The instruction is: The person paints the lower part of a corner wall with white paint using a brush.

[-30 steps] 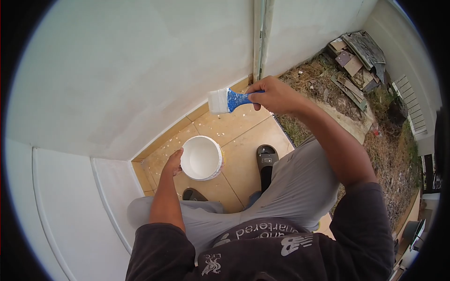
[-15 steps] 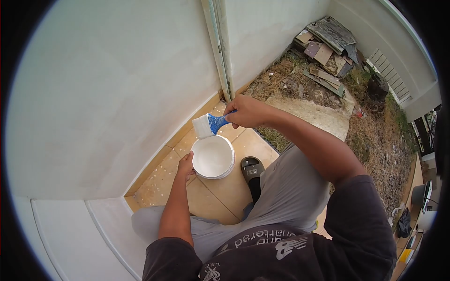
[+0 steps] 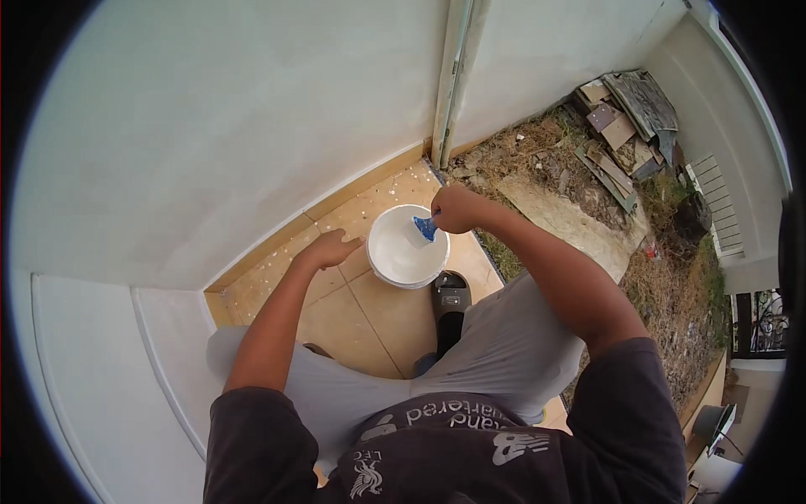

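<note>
My right hand (image 3: 457,209) is wrapped round the blue handle of a wide paintbrush (image 3: 426,228). The brush dips into a round white bucket (image 3: 385,239), its bristles down among the white paint inside. To the left of the bucket, my left hand (image 3: 328,250) has its fingers stretched toward the rim, with nothing held in them. White coating covers the bucket's inner walls, and it stands on the tiled floor in front of my sandalled foot.
Paint spots dot the beige floor tiles (image 3: 323,307). A white wall (image 3: 227,126) rises along the left and front, with a vertical post (image 3: 449,92) against it. To the right lie dry grass and a pile of boards (image 3: 630,126).
The brush has gone from above the rim down into the bucket. My left hand has let go of the bucket's side and moved left. The view has shifted.
</note>
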The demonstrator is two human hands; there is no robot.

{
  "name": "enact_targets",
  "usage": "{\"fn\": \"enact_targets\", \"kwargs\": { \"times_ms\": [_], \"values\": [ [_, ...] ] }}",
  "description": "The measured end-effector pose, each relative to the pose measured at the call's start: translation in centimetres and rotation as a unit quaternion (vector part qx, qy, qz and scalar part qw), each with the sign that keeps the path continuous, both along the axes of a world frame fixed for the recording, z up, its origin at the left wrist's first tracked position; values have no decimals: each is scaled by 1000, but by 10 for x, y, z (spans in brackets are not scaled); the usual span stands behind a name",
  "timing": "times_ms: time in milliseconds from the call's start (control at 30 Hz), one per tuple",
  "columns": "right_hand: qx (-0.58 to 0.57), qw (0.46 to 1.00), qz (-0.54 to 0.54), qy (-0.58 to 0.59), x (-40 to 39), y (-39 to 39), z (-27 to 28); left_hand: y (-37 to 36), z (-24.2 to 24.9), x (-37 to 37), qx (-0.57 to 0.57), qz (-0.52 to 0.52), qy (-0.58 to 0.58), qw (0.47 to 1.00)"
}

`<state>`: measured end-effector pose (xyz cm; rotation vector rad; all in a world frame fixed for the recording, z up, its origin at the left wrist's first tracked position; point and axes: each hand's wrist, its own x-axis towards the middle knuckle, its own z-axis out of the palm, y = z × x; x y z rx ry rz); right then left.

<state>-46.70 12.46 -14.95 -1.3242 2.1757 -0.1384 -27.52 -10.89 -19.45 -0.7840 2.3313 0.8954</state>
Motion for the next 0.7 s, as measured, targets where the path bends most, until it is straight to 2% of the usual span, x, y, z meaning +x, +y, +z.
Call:
{"fn": "enact_targets", "kwargs": {
  "times_ms": [33, 100, 200, 300, 400, 500, 600, 700],
  "values": [
    [33, 999, 23, 14, 14, -17, -9, -13, 24, 20, -91, -116, 18, 989],
    [45, 995, 44, 73, 30, -36, -13, -14, 76, 37, -76, -48, 94, 992],
    [86, 985, 104, 111, 48, -55, -23, -15, 102, 71, -91, 10, 209, 974],
    [59, 979, 143, 134, 59, -61, -41, -24, 116, 113, -68, 5, 113, 991],
    [103, 972, 166, 133, 60, -65, -67, -48, 130, 147, -92, 9, 105, 990],
    [115, 972, 161, 124, 60, -59, -76, -57, 178, 157, -104, 101, 132, 981],
    [116, 977, 141, 107, 55, -44, -86, -71, 190, 172, -148, 121, 238, 952],
    [93, 988, 88, 84, 55, -23, -77, -82, 190, 177, -129, 130, 255, 950]
  ]
}}
